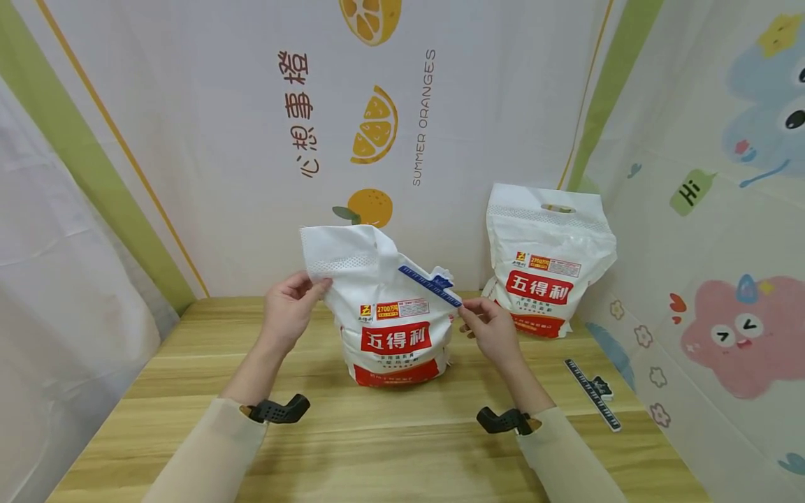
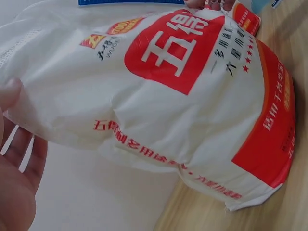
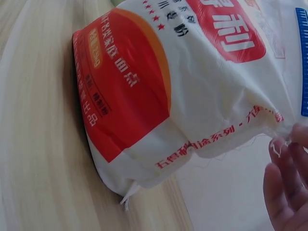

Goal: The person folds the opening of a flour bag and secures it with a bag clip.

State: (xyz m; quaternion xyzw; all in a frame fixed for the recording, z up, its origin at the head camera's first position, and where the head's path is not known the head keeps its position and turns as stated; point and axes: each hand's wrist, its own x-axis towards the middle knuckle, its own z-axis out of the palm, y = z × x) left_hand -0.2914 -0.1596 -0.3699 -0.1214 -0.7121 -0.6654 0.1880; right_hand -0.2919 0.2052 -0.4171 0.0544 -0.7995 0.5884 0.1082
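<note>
Head view: white flour bag w/ red label stands upright at centre of wooden table. Left hand pinches bag's folded top flap at its left edge. Right hand pinches right end of blue sealing clip, which sits slanted across bag's neck. Second bag stands back right, well apart; black clip lies flat near right edge.

Left wrist view: bag fills frame, fingers against its side.

Right wrist view: fingertips at bag's seam; grip not visible here.
</note>
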